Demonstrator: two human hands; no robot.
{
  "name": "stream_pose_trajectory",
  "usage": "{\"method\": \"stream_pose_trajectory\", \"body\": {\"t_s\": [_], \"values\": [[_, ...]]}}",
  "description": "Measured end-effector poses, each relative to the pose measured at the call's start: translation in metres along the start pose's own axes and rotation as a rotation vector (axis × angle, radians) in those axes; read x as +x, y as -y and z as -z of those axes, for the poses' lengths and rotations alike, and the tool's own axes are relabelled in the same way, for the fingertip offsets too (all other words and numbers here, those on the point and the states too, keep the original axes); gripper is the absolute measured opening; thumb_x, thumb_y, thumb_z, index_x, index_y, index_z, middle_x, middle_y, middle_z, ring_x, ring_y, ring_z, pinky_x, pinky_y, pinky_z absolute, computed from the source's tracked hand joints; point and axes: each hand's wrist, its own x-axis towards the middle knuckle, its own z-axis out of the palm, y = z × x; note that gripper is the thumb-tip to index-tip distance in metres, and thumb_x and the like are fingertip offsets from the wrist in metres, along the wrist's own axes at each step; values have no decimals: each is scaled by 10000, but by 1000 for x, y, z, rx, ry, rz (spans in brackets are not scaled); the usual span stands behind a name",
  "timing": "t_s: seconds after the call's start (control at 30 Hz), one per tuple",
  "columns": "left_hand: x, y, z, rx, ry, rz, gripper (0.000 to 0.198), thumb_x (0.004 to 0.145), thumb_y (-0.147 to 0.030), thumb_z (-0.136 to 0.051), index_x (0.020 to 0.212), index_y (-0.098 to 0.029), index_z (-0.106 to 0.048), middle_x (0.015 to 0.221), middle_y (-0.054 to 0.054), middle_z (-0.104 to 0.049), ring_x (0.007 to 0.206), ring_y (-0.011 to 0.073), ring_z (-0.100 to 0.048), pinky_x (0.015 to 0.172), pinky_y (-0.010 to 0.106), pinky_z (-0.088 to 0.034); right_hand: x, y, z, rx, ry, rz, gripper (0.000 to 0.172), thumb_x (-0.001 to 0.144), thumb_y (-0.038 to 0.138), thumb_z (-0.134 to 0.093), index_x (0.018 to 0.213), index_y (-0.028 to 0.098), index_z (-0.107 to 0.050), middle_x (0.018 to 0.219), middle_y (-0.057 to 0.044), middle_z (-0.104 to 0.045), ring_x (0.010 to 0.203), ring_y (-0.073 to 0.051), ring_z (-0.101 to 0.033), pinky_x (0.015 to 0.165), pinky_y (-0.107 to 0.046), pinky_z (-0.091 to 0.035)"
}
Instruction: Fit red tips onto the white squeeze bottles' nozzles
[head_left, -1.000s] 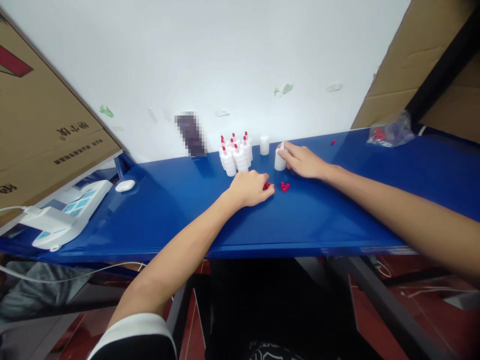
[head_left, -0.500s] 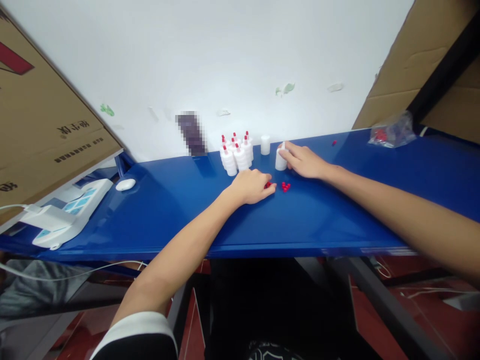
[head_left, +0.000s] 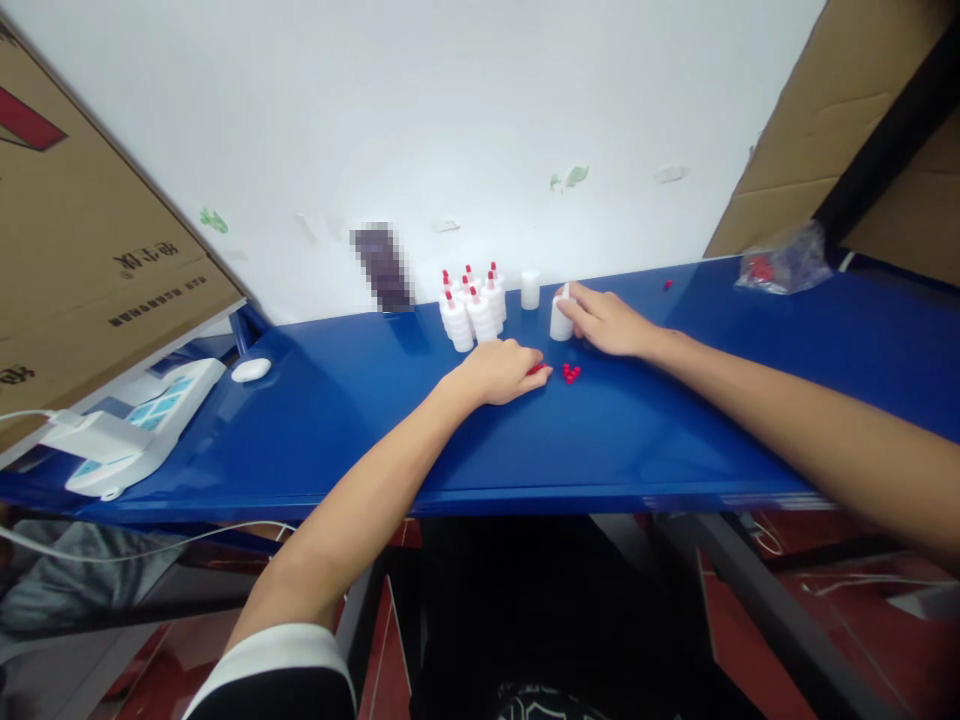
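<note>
My right hand (head_left: 598,316) is closed round a white bottle (head_left: 560,322) that stands upright on the blue table, its pale nozzle uncapped. On the table just left of it rests my left hand (head_left: 506,370), thumb and forefinger closed around small red caps (head_left: 535,370). A little pile of red caps (head_left: 571,374) lies between the hands, nearer me than the bottle. Behind my left hand several white bottles with red tips (head_left: 472,308) stand in a tight group. One white bottle without a red tip (head_left: 530,290) stands apart by the wall.
A clear bag with red pieces (head_left: 784,265) lies at the back right, and a single red cap (head_left: 667,285) nearer the middle. On the left are a white power strip (head_left: 161,415), a white oval object (head_left: 251,370) and a large cardboard box (head_left: 90,240).
My left thumb and forefinger have drawn slightly closer together over the red caps. The right hand and its bottle are almost where they were.
</note>
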Motion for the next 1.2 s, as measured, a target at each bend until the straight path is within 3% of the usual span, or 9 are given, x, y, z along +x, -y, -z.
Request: {"method": "stream_pose_trajectory", "body": {"t_s": [0.27, 0.5, 0.77, 0.93, 1.1, 1.2], "values": [[3, -2, 4, 13, 42, -15, 482, 1070, -420, -345, 1027, -161, -750, 910, 142, -766, 893, 306, -741, 763, 369, -490, -1, 3, 1, 1, 11, -5, 363, 1037, 529, -341, 1071, 255, -576, 749, -59, -675, 770, -313, -677, 783, -426, -481], [10, -9, 0, 23, -13, 65, 562, 1050, -477, -348, 986, -130, -785, 936, 178, -767, 938, 337, -743, 788, 401, -522, 0, 0, 0, -3, -1, 7, 370, 1041, 555, -337, 1011, 258, -556, 737, -50, -677, 748, -296, -675, 762, -414, -487], [9, -3, 0, 3, -16, -6, 524, 1073, -433, -343, 985, -151, -775, 914, 155, -767, 899, 306, -741, 770, 376, -489, -2, -1, 2, 9, 4, 2, 362, 1041, 542, -348, 1040, 252, -564, 732, -47, -683, 730, -284, -663, 745, -403, -475], [5, 4, -1, -23, -31, -57, 467, 1066, -415, -376, 932, -179, -756, 852, 121, -761, 834, 268, -722, 766, 354, -461, 3, -6, -3, -32, -129, 57, 323, 988, 514, -438, 911, 245, -600, 910, -88, -688, 881, -295, -647, 823, -432, -482], [5, 10, -9, -85, -134, -110, 471, 1042, -374, -382, 707, -181, -652, 698, 73, -695, 758, 221, -652, 897, 389, -428, 4, -6, -8, -3, -200, 123, 258, 873, 484, -598, 859, 235, -664, 1036, -107, -688, 942, -297, -639, 898, -458, -496], [6, 14, -15, -331, -203, -40, 475, 1023, -382, -381, 601, -193, -485, 581, 6, -552, 624, 154, -515, 758, 325, -398, 3, -2, -9, 78, -143, 76, 258, 835, 467, -634, 890, 221, -684, 989, -92, -738, 897, -286, -658, 890, -457, -502]]}}
